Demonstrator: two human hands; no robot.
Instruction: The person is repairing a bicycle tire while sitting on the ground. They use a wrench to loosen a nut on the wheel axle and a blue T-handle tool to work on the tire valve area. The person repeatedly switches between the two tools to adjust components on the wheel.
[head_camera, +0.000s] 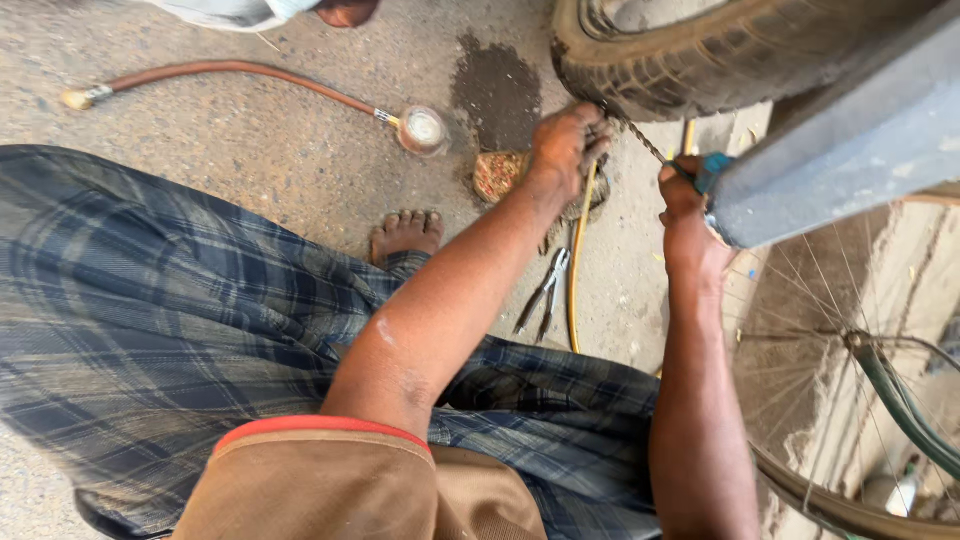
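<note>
One left hand (568, 148) pressed closed against one tyre (700, 55); one right hand (683, 195) gripped a tool's teal handle (712, 170); one pair of pliers (543, 292) lay nearby.

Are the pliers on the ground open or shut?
Open at the handles: the pliers lie flat on the ground with the two handles spread apart, beside the yellow hose. Neither hand touches them.

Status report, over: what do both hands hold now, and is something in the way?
Left hand gripping tyre tread by the spiral tool shaft. Right hand shut on teal tool handle. Grey vehicle panel overhangs right hand; pliers on ground.
</note>
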